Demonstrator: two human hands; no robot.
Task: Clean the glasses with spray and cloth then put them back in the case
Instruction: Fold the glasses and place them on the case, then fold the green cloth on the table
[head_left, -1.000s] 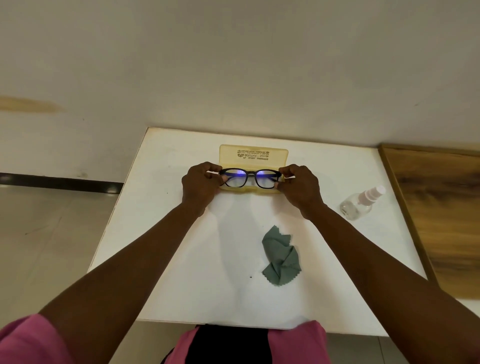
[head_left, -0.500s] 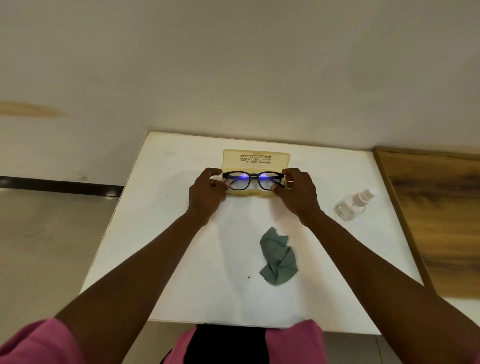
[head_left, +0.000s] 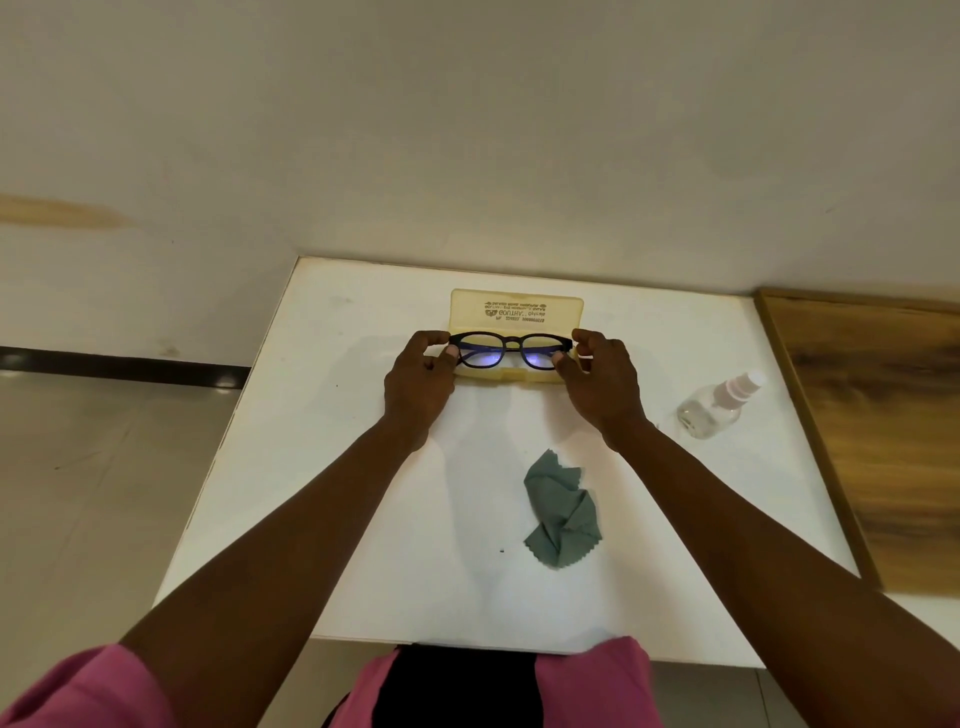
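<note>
The black glasses (head_left: 511, 352) are held over the open yellow case (head_left: 517, 312), which lies on the far part of the white desk (head_left: 322, 467). The left hand (head_left: 418, 387) pinches the left end of the frame, and the right hand (head_left: 602, 384) pinches the right end. The green cloth (head_left: 563, 512) lies crumpled nearer, and the spray bottle (head_left: 719, 405) lies at the right.

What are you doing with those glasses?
A person holds black glasses by their two ends, left hand and right hand, just over the open yellow case on the white table. A crumpled green cloth and a small spray bottle lie nearby, untouched.
</note>
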